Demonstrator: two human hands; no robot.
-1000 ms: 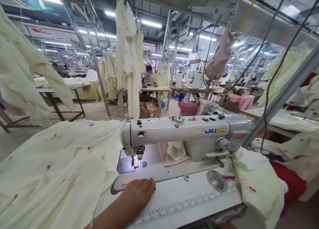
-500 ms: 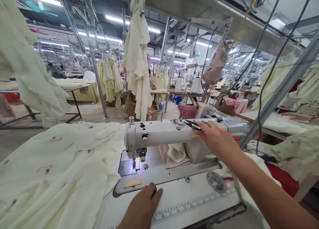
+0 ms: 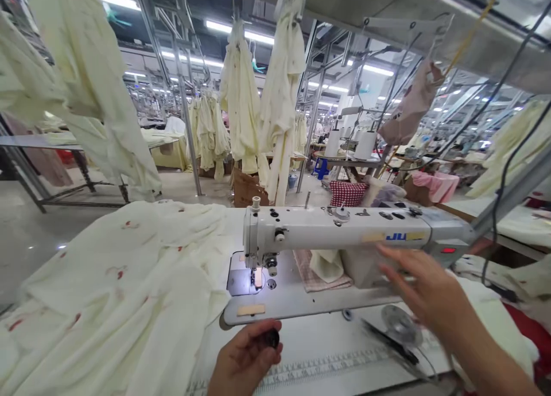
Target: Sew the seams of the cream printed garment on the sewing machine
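Dark round piece [image 3: 272,338], probably a bobbin case, sits at the fingertips of the left grip [image 3: 245,356], pinched between thumb and curled fingers; the right grip [image 3: 433,284] is spread loosely, with nothing visible in it. Left of the left grip is a heap of cream printed fabric [image 3: 129,281]; if its loose edge slid toward that grip, it could snag the fingers or cover the work area. Ahead of both grips stands the lockstitch sewing machine [image 3: 310,229], its needle area lit; a hand brought under the needle with power on could be pricked. Of the containers, all beyond the grips, the cardboard box [image 3: 249,190] hides its contents, the hanging cloth bag [image 3: 407,117] shows none, and the bucket [image 3: 293,181] is too small to read. Just below the right grip, thread snips [image 3: 390,341] seem to lie near the front edge of the tabletop [image 3: 318,333]; a sweep of the forearm could knock them off. Beside them is a clear round disc [image 3: 400,325], whether a dish or not I cannot tell. The piece itself, small and likely slick, could slip from a light pinch and roll away.
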